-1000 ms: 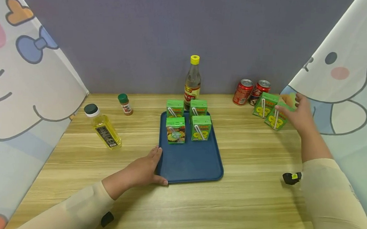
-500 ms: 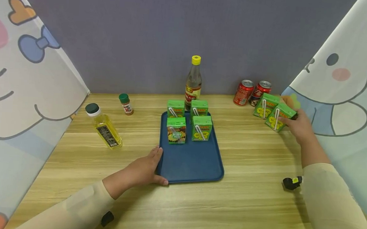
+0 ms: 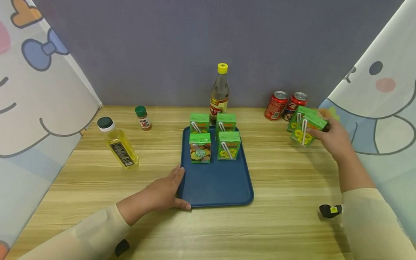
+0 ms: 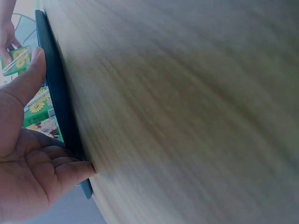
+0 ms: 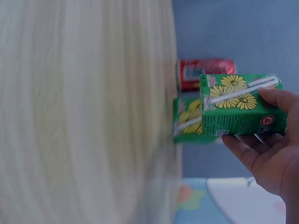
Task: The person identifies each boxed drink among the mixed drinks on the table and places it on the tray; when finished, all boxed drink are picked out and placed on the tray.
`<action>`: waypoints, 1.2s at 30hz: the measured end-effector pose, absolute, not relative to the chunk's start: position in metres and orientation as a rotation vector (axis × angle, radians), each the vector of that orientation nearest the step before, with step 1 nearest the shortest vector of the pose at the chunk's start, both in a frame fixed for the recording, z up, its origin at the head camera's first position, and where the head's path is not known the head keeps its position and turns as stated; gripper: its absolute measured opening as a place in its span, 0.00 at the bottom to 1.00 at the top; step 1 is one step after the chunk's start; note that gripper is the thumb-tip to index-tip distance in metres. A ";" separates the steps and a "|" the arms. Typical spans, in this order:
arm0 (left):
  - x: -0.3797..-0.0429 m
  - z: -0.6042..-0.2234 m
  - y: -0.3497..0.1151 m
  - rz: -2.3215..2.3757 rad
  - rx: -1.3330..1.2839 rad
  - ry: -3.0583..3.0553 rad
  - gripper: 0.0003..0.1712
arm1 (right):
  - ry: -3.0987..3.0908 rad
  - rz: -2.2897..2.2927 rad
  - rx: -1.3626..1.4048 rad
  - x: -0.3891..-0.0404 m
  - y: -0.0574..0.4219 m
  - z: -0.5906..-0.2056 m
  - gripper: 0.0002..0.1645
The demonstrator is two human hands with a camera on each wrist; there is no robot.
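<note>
Wood-grain worktop (image 3: 277, 229) meets a grey wall (image 3: 170, 44) between cartoon panels (image 3: 392, 93), and near the worktop's far right corner the right hand (image 3: 336, 141) pinches a carton (image 3: 305, 130) while the left hand (image 3: 161, 192), straight-fingered, touches the tray (image 3: 215, 186) at its near left corner.

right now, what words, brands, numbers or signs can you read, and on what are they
None reads surely; all print is too small or blurred:
Held box: fine lines, round red mark
Box behind it: print
Boxes on the tray: lettering
Red cans: lettering
Yellow-capped bottle: label
Dark-capped bottle: dark label
Green-capped shaker: label
</note>
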State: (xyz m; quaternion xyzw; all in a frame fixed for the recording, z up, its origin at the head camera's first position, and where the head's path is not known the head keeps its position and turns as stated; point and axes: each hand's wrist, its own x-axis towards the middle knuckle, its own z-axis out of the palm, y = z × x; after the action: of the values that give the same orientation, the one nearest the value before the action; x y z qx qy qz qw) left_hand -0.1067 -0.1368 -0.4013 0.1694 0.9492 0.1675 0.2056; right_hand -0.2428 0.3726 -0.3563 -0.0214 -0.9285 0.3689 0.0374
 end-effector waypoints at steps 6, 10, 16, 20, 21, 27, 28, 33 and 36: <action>-0.107 -0.402 -0.137 0.474 0.473 2.642 0.69 | -2.845 1.184 0.072 -0.230 0.339 -0.337 0.42; -0.107 -0.401 -0.137 0.479 0.467 2.644 0.69 | -2.850 1.207 0.180 -0.219 0.314 -0.325 0.38; -0.106 -0.401 -0.138 0.476 0.463 2.651 0.69 | -2.855 1.207 0.369 -0.201 0.279 -0.317 0.31; -0.106 -0.401 -0.139 0.478 0.460 2.651 0.69 | -2.844 1.262 0.548 -0.188 0.258 -0.316 0.28; -0.106 -0.401 -0.139 0.476 0.461 2.651 0.69 | -2.839 1.295 0.593 -0.185 0.253 -0.317 0.28; -0.107 -0.401 -0.136 0.463 0.477 2.649 0.69 | -2.849 1.340 0.765 -0.170 0.226 -0.327 0.26; -0.107 -0.401 -0.136 0.462 0.476 2.649 0.69 | -2.856 1.333 0.784 -0.168 0.221 -0.330 0.26; -0.106 -0.400 -0.136 0.467 0.457 2.647 0.69 | -2.888 1.392 0.888 -0.163 0.194 -0.344 0.28; -0.106 -0.400 -0.136 0.467 0.454 2.646 0.69 | -2.891 1.424 0.959 -0.159 0.178 -0.354 0.27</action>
State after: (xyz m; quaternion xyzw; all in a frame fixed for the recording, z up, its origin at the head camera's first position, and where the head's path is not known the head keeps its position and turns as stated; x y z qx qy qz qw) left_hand -0.1059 -0.1356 -0.4004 0.1630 0.9500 0.1676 0.2070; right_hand -0.1595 0.1777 -0.3537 0.2834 -0.8545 0.4210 -0.1102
